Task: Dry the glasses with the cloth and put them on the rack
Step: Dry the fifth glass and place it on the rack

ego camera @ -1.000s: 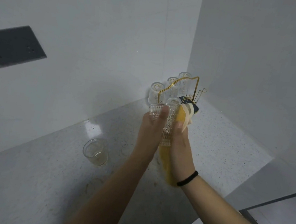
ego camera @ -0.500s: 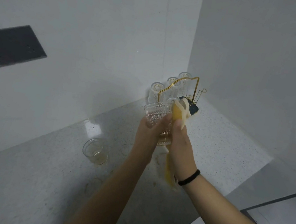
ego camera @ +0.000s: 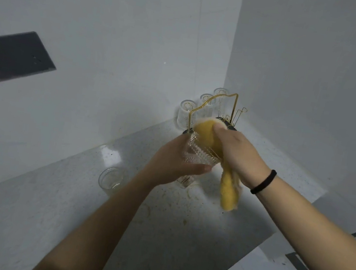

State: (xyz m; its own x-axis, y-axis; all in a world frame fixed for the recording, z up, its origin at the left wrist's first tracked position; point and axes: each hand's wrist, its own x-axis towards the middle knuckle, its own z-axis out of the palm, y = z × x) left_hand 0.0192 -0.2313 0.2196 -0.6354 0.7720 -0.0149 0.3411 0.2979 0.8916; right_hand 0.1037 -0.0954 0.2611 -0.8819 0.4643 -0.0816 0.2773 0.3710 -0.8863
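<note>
We judge the task to be a little past the middle. Three glasses [ego camera: 186, 114] already stand upside down on the rack [ego camera: 235, 101] in the far corner of the desk [ego camera: 26, 216]. One glass [ego camera: 199, 154] is being dried now, and another glass [ego camera: 110, 179] waits upright on the desk, to the left of our arms, apparently not yet wiped. So two remain to be put on the rack, as far as we can see.

Our left hand [ego camera: 169, 166] grips the ribbed glass from below and the side, fingers curled around its wall, and holds it tilted in the air just in front of the rack. Our right hand [ego camera: 235, 152] is closed on the yellow cloth [ego camera: 206, 134] and presses it against the mouth of this glass; the free end of the cloth hangs down under the wrist.
</note>
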